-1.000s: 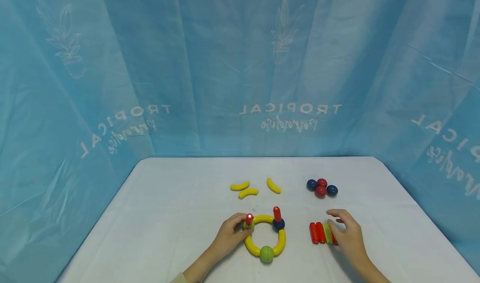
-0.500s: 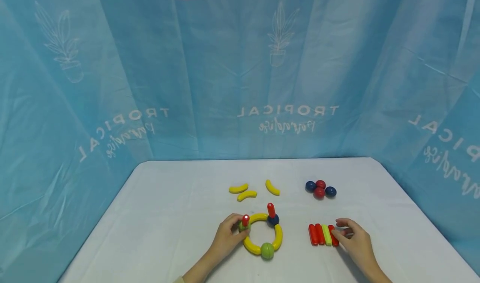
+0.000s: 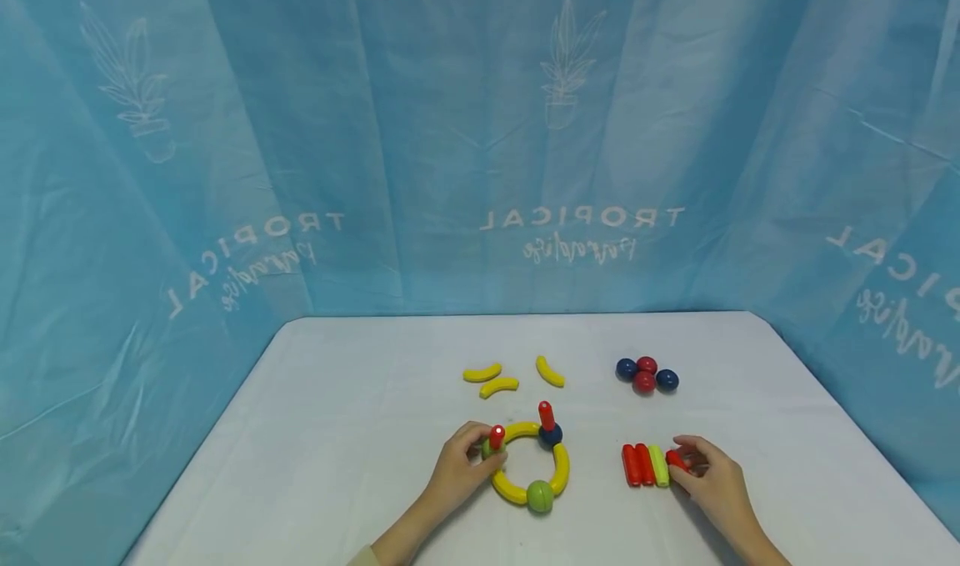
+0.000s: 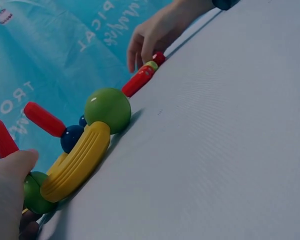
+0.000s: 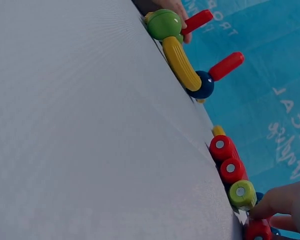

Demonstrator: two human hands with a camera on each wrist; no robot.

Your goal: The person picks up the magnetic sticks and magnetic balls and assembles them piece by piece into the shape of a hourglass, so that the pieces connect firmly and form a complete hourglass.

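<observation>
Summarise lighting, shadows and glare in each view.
Head: bright, soft shadow by the right hand; left wrist: dimmer, tilted, small highlight on the unheld green ball, faint ripple pattern on the white tabletop; right wrist: also dim, tilted, with similar rippling toward the upper left.

The right hand (image 3: 712,481) now pinches 1 red stick (image 3: 677,460), which has turned askew beside the green stick (image 3: 658,466), perhaps slightly lifted.

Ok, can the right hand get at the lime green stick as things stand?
Likely yes: the lime green stick lies close by with nothing on top, though the right hand pinches a red stick, which may need releasing first.
</observation>
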